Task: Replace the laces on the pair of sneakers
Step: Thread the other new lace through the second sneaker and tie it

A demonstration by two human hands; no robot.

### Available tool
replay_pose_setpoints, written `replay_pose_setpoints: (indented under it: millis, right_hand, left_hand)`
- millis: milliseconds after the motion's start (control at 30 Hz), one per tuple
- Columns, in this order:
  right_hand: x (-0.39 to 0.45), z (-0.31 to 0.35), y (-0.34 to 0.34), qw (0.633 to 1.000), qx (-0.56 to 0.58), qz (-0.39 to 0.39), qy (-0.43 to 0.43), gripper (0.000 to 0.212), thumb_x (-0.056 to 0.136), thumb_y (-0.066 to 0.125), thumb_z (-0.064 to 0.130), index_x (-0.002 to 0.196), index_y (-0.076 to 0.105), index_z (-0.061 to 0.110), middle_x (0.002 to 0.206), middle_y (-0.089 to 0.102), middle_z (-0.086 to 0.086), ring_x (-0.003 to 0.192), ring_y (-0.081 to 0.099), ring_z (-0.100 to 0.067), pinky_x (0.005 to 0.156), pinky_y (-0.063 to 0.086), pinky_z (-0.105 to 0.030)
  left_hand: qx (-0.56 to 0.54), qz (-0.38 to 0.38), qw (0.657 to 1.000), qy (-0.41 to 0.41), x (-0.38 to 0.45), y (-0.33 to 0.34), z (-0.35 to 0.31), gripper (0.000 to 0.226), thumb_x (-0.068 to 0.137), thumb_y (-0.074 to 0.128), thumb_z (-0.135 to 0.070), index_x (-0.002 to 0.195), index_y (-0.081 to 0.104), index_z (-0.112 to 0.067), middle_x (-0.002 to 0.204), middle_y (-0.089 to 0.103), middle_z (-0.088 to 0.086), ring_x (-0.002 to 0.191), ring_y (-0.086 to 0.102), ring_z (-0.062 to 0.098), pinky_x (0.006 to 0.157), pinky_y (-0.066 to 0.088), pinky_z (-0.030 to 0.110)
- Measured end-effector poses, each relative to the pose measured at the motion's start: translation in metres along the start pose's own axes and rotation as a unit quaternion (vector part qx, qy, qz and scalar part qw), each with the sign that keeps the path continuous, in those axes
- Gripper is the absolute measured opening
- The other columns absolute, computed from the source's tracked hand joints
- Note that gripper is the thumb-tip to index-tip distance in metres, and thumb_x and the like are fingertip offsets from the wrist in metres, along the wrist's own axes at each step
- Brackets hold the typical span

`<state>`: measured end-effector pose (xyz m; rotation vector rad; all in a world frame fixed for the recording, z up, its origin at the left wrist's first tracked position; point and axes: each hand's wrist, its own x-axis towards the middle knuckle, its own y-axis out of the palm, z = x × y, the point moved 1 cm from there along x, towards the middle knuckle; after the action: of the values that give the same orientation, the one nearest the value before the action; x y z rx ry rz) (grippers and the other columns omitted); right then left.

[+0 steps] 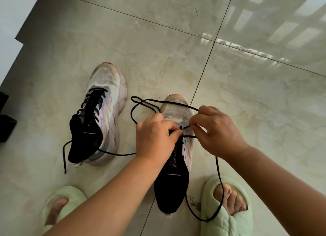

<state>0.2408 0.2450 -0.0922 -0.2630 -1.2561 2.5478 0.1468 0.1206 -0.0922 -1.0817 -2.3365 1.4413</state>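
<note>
Two sneakers on the tiled floor [158,50]: the left sneaker [100,115], mid-left of frame, fully laced in black; the right sneaker [178,147], lower centre, only started near the toe. Left hand [155,137] curls over the tongue, fingertips pinching the black lace [219,179] at an eyelet. Right hand [217,129] pinches the same lace between thumb and forefinger, other fingers curled. Best bet: keep the shoe steady, feed the tip squarely, pull both ends even, mind the loop near the green slipper [227,209] at lower right.
</note>
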Motion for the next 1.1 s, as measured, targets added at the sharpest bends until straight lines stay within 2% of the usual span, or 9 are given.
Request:
replay_pose_setpoints:
  millis: [67, 133, 233, 333, 467, 567, 800, 933, 1100]
  right_hand:
    - [-0.003, 0.001, 0.001, 1.000, 0.026, -0.008, 0.013, 0.012, 0.076, 0.052, 0.003, 0.066, 0.057, -0.001, 0.068, 0.044, -0.004, 0.053, 0.037, -0.019, 0.049, 0.033, -0.025]
    - [-0.004, 0.000, 0.001, 0.999, 0.037, -0.011, 0.019, 0.011, 0.077, 0.052, 0.001, 0.066, 0.054, -0.002, 0.070, 0.043, -0.003, 0.050, 0.039, -0.023, 0.045, 0.036, -0.029]
    - [0.000, -0.004, -0.002, 0.999, 0.043, 0.010, 0.007, 0.009, 0.080, 0.058, -0.003, 0.071, 0.061, -0.001, 0.073, 0.049, -0.008, 0.053, 0.047, -0.027, 0.047, 0.043, -0.036]
    - [0.003, -0.005, -0.004, 0.998, 0.063, 0.015, 0.003, 0.009, 0.079, 0.062, -0.003, 0.075, 0.067, 0.003, 0.073, 0.052, -0.006, 0.056, 0.050, -0.025, 0.050, 0.044, -0.035]
    - [0.002, -0.006, -0.002, 0.997, 0.071, 0.006, 0.016, 0.009, 0.077, 0.061, -0.005, 0.073, 0.066, 0.002, 0.072, 0.051, -0.006, 0.058, 0.051, -0.027, 0.051, 0.044, -0.037]
    - [0.003, -0.006, -0.001, 0.998, 0.067, 0.012, 0.010, 0.009, 0.075, 0.056, -0.003, 0.069, 0.062, 0.000, 0.071, 0.050, -0.007, 0.057, 0.049, -0.028, 0.050, 0.044, -0.038]
    - [0.012, -0.004, -0.005, 0.998, 0.049, 0.047, 0.002, 0.009, 0.075, 0.057, -0.006, 0.068, 0.061, -0.001, 0.070, 0.047, -0.004, 0.057, 0.046, -0.025, 0.052, 0.035, -0.029]
    - [0.018, -0.004, -0.003, 0.998, 0.045, 0.051, 0.012, 0.010, 0.078, 0.056, -0.003, 0.072, 0.064, -0.001, 0.073, 0.052, -0.007, 0.062, 0.050, -0.026, 0.056, 0.038, -0.032]
    - [0.013, -0.004, 0.000, 0.997, 0.055, 0.047, 0.024, 0.008, 0.075, 0.057, -0.006, 0.069, 0.061, -0.003, 0.070, 0.048, -0.005, 0.059, 0.046, -0.026, 0.054, 0.036, -0.032]
  left_hand:
    - [0.001, 0.002, 1.000, 0.004, 0.001, 0.001, -0.002, 0.011, 0.077, 0.072, -0.038, 0.080, 0.074, -0.027, 0.072, 0.042, -0.010, 0.079, 0.050, 0.014, 0.074, 0.025, 0.030]
    - [-0.002, 0.004, 1.000, 0.008, 0.002, 0.002, -0.002, 0.012, 0.077, 0.072, -0.038, 0.081, 0.074, -0.027, 0.075, 0.043, -0.010, 0.081, 0.051, 0.014, 0.076, 0.025, 0.030]
    - [-0.020, -0.003, 1.000, 0.008, 0.003, 0.004, -0.001, 0.011, 0.076, 0.073, -0.036, 0.081, 0.075, -0.026, 0.075, 0.045, -0.008, 0.081, 0.051, 0.015, 0.076, 0.027, 0.030]
    - [-0.046, -0.023, 0.999, 0.000, 0.000, 0.008, 0.000, 0.009, 0.075, 0.075, -0.030, 0.081, 0.076, -0.024, 0.075, 0.051, -0.004, 0.079, 0.054, 0.018, 0.075, 0.031, 0.032]
    - [-0.075, -0.039, 0.996, 0.007, -0.002, 0.014, 0.000, 0.010, 0.072, 0.078, -0.021, 0.082, 0.077, -0.019, 0.073, 0.052, 0.000, 0.072, 0.056, 0.023, 0.072, 0.044, 0.043]
    - [-0.104, -0.058, 0.993, 0.007, -0.004, 0.019, 0.002, 0.012, 0.070, 0.079, -0.015, 0.082, 0.077, -0.016, 0.073, 0.053, 0.003, 0.069, 0.056, 0.025, 0.066, 0.048, 0.046]
    - [-0.147, -0.064, 0.986, -0.033, -0.003, 0.026, -0.001, 0.008, 0.070, 0.079, -0.014, 0.077, 0.076, -0.014, 0.075, 0.050, -0.002, 0.069, 0.056, 0.023, 0.069, 0.048, 0.048]
    - [-0.155, -0.064, 0.985, -0.047, 0.000, 0.028, -0.003, 0.004, 0.071, 0.078, -0.013, 0.073, 0.075, -0.012, 0.075, 0.052, 0.000, 0.068, 0.056, 0.023, 0.069, 0.048, 0.048]
    - [-0.179, -0.068, 0.978, -0.077, -0.003, 0.032, -0.004, 0.004, 0.071, 0.078, -0.011, 0.074, 0.076, -0.012, 0.076, 0.054, 0.002, 0.071, 0.057, 0.023, 0.071, 0.048, 0.046]
